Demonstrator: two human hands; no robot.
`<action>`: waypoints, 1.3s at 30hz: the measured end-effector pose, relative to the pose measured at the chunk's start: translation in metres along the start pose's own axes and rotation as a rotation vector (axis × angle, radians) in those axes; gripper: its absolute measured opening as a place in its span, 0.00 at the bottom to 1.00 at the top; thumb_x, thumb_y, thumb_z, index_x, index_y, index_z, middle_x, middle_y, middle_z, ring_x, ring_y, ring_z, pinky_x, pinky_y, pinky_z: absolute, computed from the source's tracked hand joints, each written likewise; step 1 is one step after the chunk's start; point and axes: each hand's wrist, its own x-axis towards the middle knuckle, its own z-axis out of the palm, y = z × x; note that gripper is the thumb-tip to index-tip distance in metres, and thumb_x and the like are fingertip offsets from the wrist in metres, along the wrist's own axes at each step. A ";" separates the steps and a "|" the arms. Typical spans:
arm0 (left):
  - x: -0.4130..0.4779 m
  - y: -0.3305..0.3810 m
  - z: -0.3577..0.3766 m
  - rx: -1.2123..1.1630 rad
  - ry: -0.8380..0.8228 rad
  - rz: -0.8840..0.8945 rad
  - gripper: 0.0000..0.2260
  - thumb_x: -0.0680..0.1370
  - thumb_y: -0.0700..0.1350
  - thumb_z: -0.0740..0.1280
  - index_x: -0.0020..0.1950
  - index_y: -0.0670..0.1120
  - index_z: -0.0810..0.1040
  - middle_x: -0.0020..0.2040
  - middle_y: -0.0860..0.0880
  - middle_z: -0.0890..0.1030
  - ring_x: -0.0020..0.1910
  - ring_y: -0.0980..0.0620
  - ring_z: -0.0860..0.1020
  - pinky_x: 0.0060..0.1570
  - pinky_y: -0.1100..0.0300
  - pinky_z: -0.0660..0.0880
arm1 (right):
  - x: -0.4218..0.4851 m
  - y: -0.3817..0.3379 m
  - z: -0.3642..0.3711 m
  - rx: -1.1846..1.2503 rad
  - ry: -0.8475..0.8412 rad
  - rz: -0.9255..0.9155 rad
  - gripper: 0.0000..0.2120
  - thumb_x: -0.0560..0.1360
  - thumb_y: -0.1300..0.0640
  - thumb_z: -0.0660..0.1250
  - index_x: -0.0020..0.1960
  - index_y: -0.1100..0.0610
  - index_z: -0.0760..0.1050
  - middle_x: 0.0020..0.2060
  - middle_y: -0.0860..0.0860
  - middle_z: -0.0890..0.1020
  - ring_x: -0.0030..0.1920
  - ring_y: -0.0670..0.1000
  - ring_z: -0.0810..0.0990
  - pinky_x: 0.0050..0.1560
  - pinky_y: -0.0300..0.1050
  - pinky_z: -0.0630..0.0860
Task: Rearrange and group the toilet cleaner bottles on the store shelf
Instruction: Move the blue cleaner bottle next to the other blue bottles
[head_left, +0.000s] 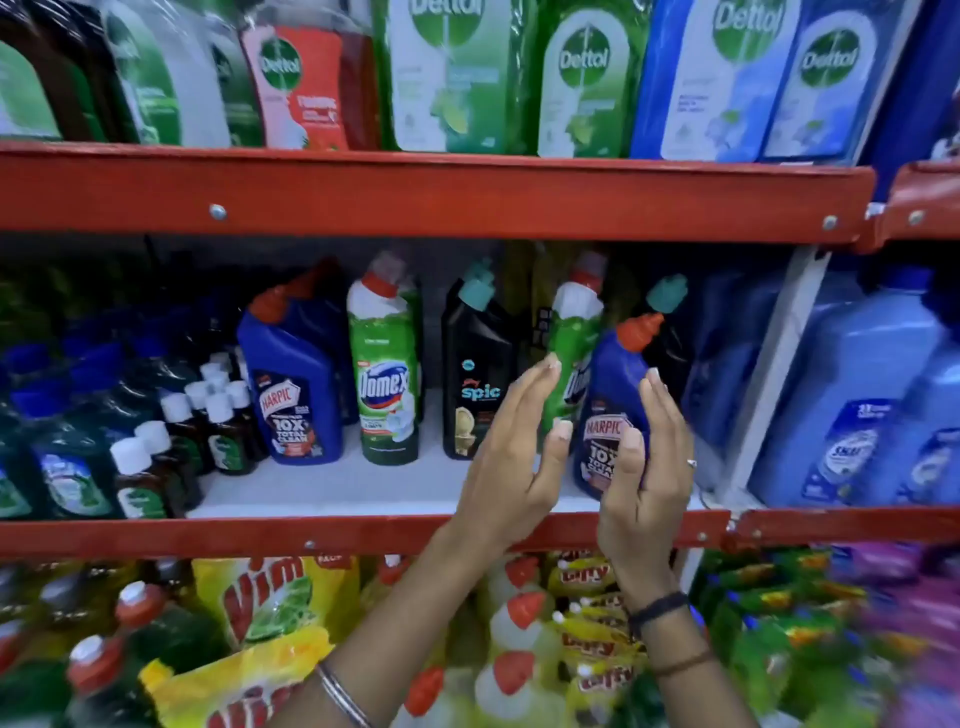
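On the middle shelf (332, 486), from left to right, stand a blue Harpic bottle (296, 384), a green Domex bottle (387, 379) and a black Spic bottle (475, 374). Further right are a second green Domex bottle (574, 332) and a second blue Harpic bottle (615, 384), tilted. My right hand (644, 467) grips this Harpic, thumb across its label and fingers round its right side. My left hand (514, 457) is open with straight fingers, resting against the left side of the second Domex. A black bottle with a teal cap (667, 296) is half hidden behind them.
Red shelf rails (415, 202) run above and below the shelf. Dettol bottles (457, 78) fill the top shelf. Small white-capped bottles (208, 415) crowd the left, large blue bottles (852, 395) the right. Vim packets (270, 597) and red-capped bottles lie below.
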 end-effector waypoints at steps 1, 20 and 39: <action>0.000 -0.001 0.007 -0.034 -0.007 -0.071 0.22 0.82 0.45 0.57 0.75 0.46 0.59 0.75 0.49 0.64 0.75 0.58 0.61 0.73 0.65 0.58 | -0.002 0.006 -0.002 0.005 0.034 0.045 0.22 0.80 0.52 0.51 0.72 0.57 0.65 0.72 0.50 0.69 0.73 0.45 0.65 0.73 0.51 0.63; 0.022 -0.044 0.066 -0.267 -0.146 -0.592 0.18 0.76 0.35 0.66 0.65 0.43 0.71 0.56 0.45 0.80 0.48 0.55 0.79 0.46 0.71 0.77 | 0.006 0.073 -0.026 0.109 -0.212 0.461 0.25 0.77 0.57 0.65 0.72 0.52 0.65 0.57 0.43 0.78 0.53 0.29 0.76 0.54 0.38 0.79; -0.039 -0.046 -0.087 -0.276 0.386 -0.608 0.22 0.75 0.33 0.66 0.59 0.58 0.74 0.52 0.60 0.80 0.48 0.71 0.78 0.46 0.75 0.75 | -0.025 -0.038 0.087 0.394 -0.417 0.465 0.23 0.75 0.63 0.66 0.69 0.54 0.69 0.59 0.47 0.80 0.54 0.36 0.79 0.50 0.30 0.76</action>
